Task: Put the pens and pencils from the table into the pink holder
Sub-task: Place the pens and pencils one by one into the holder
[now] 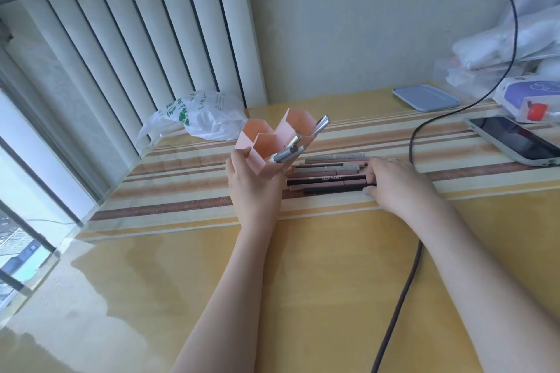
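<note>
Your left hand [253, 188] grips the pink holder [274, 142], tilted right with pens inside. Your right hand [394, 183] has its fingers [370, 191] curled on the pens [327, 174] lying in a row on the table [303, 251].

Can't see the base of the pink holder [266, 142], the left hand [253, 185] wraps around it. The right hand [394, 185] covers the ends of the pens [327, 174] beside the holder, so whether it's gripping one is anyone's guess. Print on them is too tiny to read.
</note>
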A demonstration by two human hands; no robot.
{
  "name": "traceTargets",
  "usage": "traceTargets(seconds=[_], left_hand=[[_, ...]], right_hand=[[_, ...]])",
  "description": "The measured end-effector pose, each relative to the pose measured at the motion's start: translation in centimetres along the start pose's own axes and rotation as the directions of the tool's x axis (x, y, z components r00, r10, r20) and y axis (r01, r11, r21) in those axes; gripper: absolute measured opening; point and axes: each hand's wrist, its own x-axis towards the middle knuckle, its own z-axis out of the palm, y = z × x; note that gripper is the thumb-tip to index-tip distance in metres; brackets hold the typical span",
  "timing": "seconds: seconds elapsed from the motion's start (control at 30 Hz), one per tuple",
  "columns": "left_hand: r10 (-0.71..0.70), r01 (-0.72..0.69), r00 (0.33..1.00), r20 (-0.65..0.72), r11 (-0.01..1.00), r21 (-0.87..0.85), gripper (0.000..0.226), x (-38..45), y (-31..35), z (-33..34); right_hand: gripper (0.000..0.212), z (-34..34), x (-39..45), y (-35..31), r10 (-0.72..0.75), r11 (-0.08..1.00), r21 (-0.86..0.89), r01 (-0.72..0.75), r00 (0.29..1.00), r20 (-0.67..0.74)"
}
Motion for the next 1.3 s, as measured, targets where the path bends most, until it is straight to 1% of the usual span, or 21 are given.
traceTargets(seconds=[0.07, 0.13, 0.2, 0.27, 0.33, 0.37, 0.43, 0.47, 0.5, 0.67, 0.77, 0.87, 1.03, 1.1, 1.2, 1.3], left_hand=[[0.001, -0.001, 1.0, 0.0, 1.0, 0.002, 0.053, 0.0, -0.1, 0.0], [0.003, -0.003, 1.0, 0.002, 1.0, 0.003, 0.052, 0.0, -0.2, -0.1], [0.0, 0.0, 1.0, 0.003, 1.0, 0.002, 0.052, 0.0, -0.2, -0.1], [-0.013, 0.013, 1.0, 0.007, 1.0, -0.001, 0.053, 0.1, -0.3, -0.2], [-0.034, 0.034, 0.999, 0.008, 0.999, -0.005, 0.053, 0.2, -0.2, -0.3], [-0.044, 0.044, 0.999, 0.006, 0.999, -0.009, 0.052, 0.3, -0.2, -0.3], [-0.061, 0.061, 0.998, 0.002, 0.998, -0.022, 0.051, 0.3, -0.1, -0.3], [-0.063, 0.063, 0.998, 0.001, 0.998, -0.024, 0.051, 0.3, -0.1, -0.2], [-0.057, 0.057, 0.998, 0.0, 0.998, -0.021, 0.051, 0.3, -0.2, -0.2], [-0.034, 0.035, 0.999, 0.016, 0.999, -0.017, 0.054, 0.1, 0.1, -0.2], [-0.024, 0.025, 1.0, 0.006, 1.0, -0.012, 0.052, 0.0, 0.2, -0.2], [-0.039, 0.039, 0.999, 0.005, 0.999, -0.003, 0.049, 0.0, 0.3, -0.1], [-0.013, 0.013, 1.0, 0.002, 1.0, 0.023, 0.051, -0.3, 0.5, 0.2], [-0.009, 0.009, 1.0, 0.005, 0.999, 0.031, 0.051, -0.3, 0.5, 0.2], [0.001, -0.001, 1.0, -0.001, 0.999, 0.041, 0.05, -0.3, 0.5, 0.3], [-0.002, 0.002, 1.0, -0.003, 0.999, 0.033, 0.046, -0.5, 0.7, 0.4]], right_hand=[[0.009, 0.0, 0.0, -0.1, -0.018, 1.0, 0.007, 0.019, 1.0, -0.02], [0.006, 0.1, -0.1, -0.3, -0.06, 0.997, 0.051, 0.063, 0.997, -0.052], [0.007, 0.2, 0.1, -0.7, -0.11, 0.977, 0.173, 0.127, 0.988, -0.106], [0.006, -0.2, 0.2, -1.2, -0.117, 0.904, 0.391, 0.176, 0.979, -0.169], [0.007, -0.9, 0.1, -1.7, -0.066, 0.766, 0.609, 0.206, 0.967, -0.245], [0.011, -1.1, 0.1, -1.8, -0.025, 0.67, 0.712, 0.209, 0.965, -0.26], [0.02, -1.5, -0.1, -2.1, 0.021, 0.401, 0.893, 0.207, 0.972, -0.235], [0.022, -1.6, -0.1, -2.2, 0.024, 0.278, 0.938, 0.209, 0.974, -0.224], [0.022, -1.7, -0.1, -2.3, 0.027, 0.196, 0.957, 0.215, 0.974, -0.225], [0.024, -2.1, -0.5, -2.7, 0.019, -0.077, 0.964, 0.255, 0.967, -0.254], [0.024, -2.4, -0.7, -2.9, 0.012, -0.187, 0.947, 0.261, 0.965, -0.263], [0.022, -2.6, -0.8, -3.1, 0.028, -0.222, 0.928, 0.3, 0.953, -0.302], [0.021, -2.3, -0.9, -3.5, 0.025, -0.21, 0.915, 0.345, 0.937, -0.348], [0.02, -2.2, -0.9, -3.7, 0.033, -0.159, 0.911, 0.381, 0.924, -0.38], [0.021, -2.2, -0.9, -3.7, 0.07, -0.03, 0.878, 0.478, 0.877, -0.475], [0.025, -2.2, -1.0, -3.7, 0.114, 0.014, 0.857, 0.515, 0.851, -0.513]])
